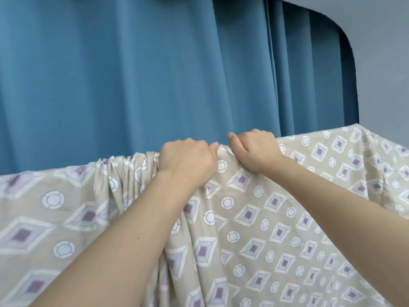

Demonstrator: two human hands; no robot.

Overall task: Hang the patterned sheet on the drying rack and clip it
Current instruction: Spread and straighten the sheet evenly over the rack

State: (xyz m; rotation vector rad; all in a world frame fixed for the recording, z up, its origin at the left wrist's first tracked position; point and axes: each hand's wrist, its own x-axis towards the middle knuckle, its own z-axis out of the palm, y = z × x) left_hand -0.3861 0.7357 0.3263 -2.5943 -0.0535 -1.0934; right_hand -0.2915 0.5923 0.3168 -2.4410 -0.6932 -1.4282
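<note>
The patterned sheet (254, 218), beige with purple diamonds and white circles, hangs over a rail that it hides completely. Its top edge runs across the view and rises toward the right. Left of my hands the cloth is bunched into tight gathers along the top. My left hand (188, 161) grips the sheet's top edge near the middle, fingers curled over it. My right hand (256, 149) grips the same edge just to the right, thumb raised. The two hands are almost touching. No clip and no part of the drying rack can be seen.
A blue curtain (132, 74) hangs in folds close behind the sheet and fills most of the background. A grey wall (385, 63) shows at the upper right.
</note>
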